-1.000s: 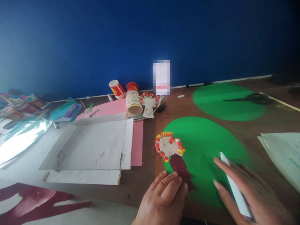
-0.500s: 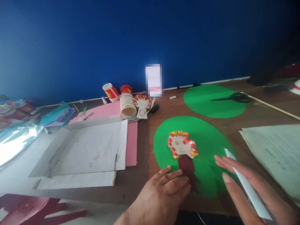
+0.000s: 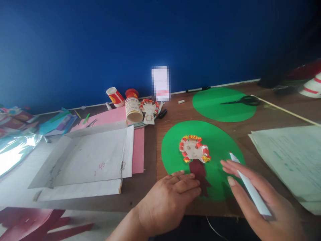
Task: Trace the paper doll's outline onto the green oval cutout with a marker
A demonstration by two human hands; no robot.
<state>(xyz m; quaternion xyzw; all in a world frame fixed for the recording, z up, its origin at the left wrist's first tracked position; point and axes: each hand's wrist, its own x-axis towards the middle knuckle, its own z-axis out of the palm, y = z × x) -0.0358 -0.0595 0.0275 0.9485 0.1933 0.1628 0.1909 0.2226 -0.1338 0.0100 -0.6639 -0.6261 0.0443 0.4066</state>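
A green paper circle (image 3: pixel 173 144) lies at the table's near edge. On it sits a cut paper-cup face (image 3: pixel 194 150) with curled red and yellow strips around it and eyes, nose and mouth drawn on. Below the face is a dark maroon dress-shaped piece (image 3: pixel 198 172). My left hand (image 3: pixel 170 197) rests flat, fingers stretched, over the circle's lower left and the edge of the maroon piece. Over the circle's right side my right hand (image 3: pixel 258 197) holds a white marker (image 3: pixel 253 192) between its fingers, the reddish tip pointing away from me and apart from the paper.
Behind lies a second green circle (image 3: pixel 213 112) with black scissors (image 3: pixel 240 101) on it. Papers (image 3: pixel 288 164) lie right, near a thin stick (image 3: pixel 281 108). Left are an open white box (image 3: pixel 87 157), pink paper (image 3: pixel 139 150), stacked paper cups (image 3: pixel 132 110) and a smaller paper-cup figure (image 3: pixel 149 112).
The right hand and marker have shifted slightly left and up in view, along with the whole scene. My left hand stays flat at the same place on the green circle.
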